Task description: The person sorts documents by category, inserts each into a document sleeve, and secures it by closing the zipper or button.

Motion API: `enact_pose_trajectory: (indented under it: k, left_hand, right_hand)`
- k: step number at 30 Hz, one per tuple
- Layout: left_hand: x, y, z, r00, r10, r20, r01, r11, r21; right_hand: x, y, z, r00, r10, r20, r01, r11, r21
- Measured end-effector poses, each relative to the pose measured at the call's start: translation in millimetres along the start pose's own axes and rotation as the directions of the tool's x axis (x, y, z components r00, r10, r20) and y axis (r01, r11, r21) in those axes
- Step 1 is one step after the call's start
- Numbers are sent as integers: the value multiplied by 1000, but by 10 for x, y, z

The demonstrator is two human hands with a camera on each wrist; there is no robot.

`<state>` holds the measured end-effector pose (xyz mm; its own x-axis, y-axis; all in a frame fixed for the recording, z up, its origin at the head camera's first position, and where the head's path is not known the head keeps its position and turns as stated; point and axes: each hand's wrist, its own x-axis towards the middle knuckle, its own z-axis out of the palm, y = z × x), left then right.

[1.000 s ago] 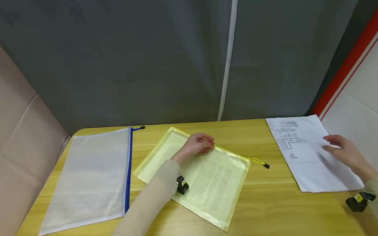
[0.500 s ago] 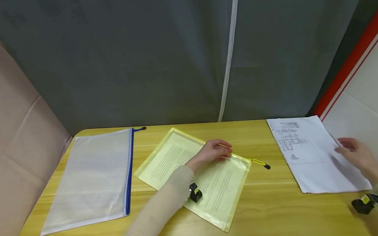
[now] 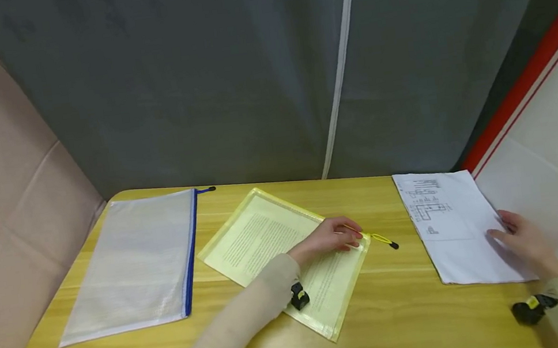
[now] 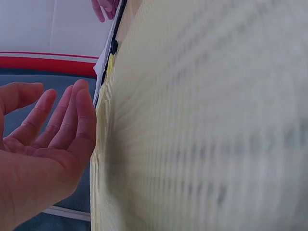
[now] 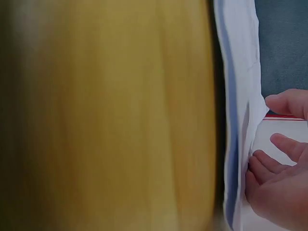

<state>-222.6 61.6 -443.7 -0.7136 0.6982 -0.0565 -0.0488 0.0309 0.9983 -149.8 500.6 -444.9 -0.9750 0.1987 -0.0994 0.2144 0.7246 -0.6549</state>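
Observation:
A yellow zip document pouch [image 3: 259, 223] with a printed sheet inside lies slanted mid-table. Over its zipper edge, near the right corner, is my left hand [image 3: 326, 238]; the left wrist view shows its fingers loosely bent, thumb apart, little-finger side against the pouch edge. Just beyond sits the yellow zipper loop [image 3: 382, 238] with a black end. My right hand [image 3: 528, 245] is at the right edge of a stack of white papers [image 3: 456, 256], whose top sheet bears a printed diagram. In the right wrist view its fingertips [image 5: 259, 155] touch the stack's edge, thumb apart.
A clear mesh zip pouch [image 3: 128, 268] with a blue zipper lies at the table's left. Behind the wooden table [image 3: 396, 322] hangs a grey curtain [image 3: 195, 91]. A white panel with a red stripe [image 3: 523, 74] stands close by on the right.
My left hand has moved right along the yellow pouch's zipper edge toward the loop. My right hand shifted right, then slightly back, by the papers. The pouches stay put.

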Motion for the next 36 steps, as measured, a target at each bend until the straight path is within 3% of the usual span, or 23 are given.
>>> enact_pose_trajectory:
  k: [16, 20, 28, 36]
  left_hand:
    - [11, -25, 451, 1000, -12, 8, 13, 999, -52]
    - [4, -18, 533, 1000, -19, -1, 19, 997, -75]
    - [18, 0, 652, 1000, -18, 5, 18, 995, -100]
    - [31, 16, 725, 999, -36, 6, 37, 996, -86]
  right_hand:
    - [79, -35, -42, 998, 54, 24, -52, 995, -84]
    - [79, -49, -81, 998, 39, 53, -33, 994, -107]
    - [93, -54, -103, 989, 98, 106, -87, 991, -102]
    - [120, 65, -40, 992, 126, 10, -126, 992, 3]
